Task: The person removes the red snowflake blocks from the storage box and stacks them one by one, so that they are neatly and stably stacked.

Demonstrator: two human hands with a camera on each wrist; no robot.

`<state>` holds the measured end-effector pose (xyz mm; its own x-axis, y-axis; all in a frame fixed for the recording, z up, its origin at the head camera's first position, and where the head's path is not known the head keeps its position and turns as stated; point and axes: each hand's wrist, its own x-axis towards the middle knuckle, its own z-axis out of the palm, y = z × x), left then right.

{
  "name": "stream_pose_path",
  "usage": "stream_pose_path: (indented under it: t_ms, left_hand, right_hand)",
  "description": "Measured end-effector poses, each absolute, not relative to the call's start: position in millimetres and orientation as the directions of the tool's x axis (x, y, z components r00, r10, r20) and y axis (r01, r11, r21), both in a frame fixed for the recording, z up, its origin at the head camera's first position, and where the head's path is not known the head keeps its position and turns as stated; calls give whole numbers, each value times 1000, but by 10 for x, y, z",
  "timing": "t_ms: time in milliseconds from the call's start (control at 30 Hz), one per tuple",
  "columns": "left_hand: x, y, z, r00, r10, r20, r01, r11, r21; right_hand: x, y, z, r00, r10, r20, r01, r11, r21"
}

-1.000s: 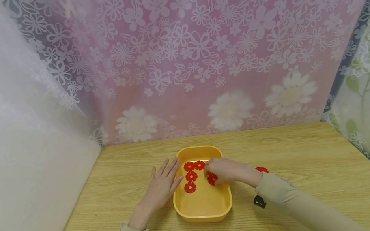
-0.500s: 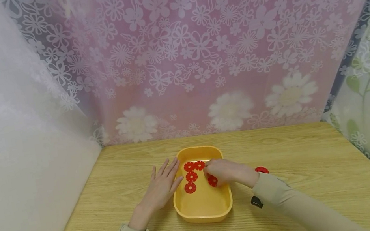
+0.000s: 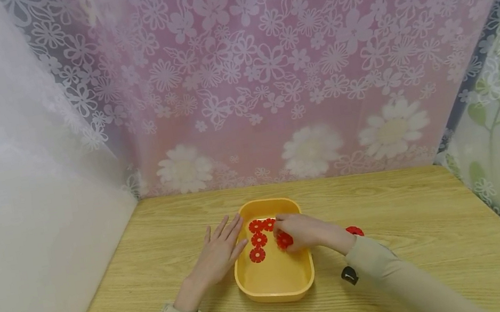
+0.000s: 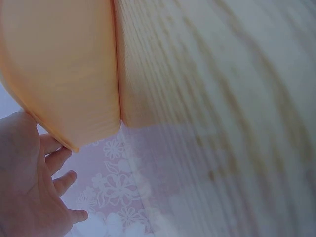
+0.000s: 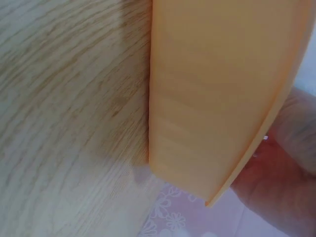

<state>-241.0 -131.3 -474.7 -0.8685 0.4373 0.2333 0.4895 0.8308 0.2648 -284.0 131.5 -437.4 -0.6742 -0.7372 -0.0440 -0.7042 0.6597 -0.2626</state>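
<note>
A yellow plastic bin [image 3: 276, 297] stands on the table, with several red notched, flower-shaped discs [image 3: 257, 254] lying flat on its floor in a bent row. My left hand [image 3: 214, 250] lies spread along the bin's left rim, fingers straight; in the left wrist view its fingertips touch the edge. Over the right wall reaches my right hand [image 3: 303, 230], which pinches another red disc [image 3: 284, 240] between thumb and curled fingers, close over the bin floor. From the right wrist view, the bin wall [image 5: 212, 89] hides those fingertips and the disc.
One more red disc [image 3: 354, 230] lies on the wooden table [image 3: 403, 208] beside the right wrist, partly hidden by it. A floral curtain [image 3: 237, 71] hangs behind the table, and a white sheet [image 3: 31, 183] borders it at left.
The red disc at my right fingers has shifted slightly left and away from me, and the thumb has closed in beside it. My left hand has stayed on the rim.
</note>
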Motion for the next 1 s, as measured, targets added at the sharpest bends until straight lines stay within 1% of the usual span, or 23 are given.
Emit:
stream_pose_path:
  t_ms: [200, 433, 700, 1000]
  left_hand:
    - [-2403, -1308, -4754, -867, 438, 238, 493, 827, 272]
    - [-2417, -1312, -4771, -865, 437, 247, 495, 823, 279]
    - [-2425, -1326, -4797, -865, 440, 241, 496, 826, 268]
    - [-2428, -1317, -4798, -861, 441, 253, 502, 818, 282]
  right_hand:
    - [-2837, 1369, -4335, -680, -731, 64, -695, 614, -374]
    - [-2812, 1464, -4234, -694, -693, 196, -699, 583, -415]
    - [-2794, 1592, -4192, -715, -653, 251, -689, 598, -409]
    - [-2818, 1837, -4192, -722, -638, 268, -680, 579, -450]
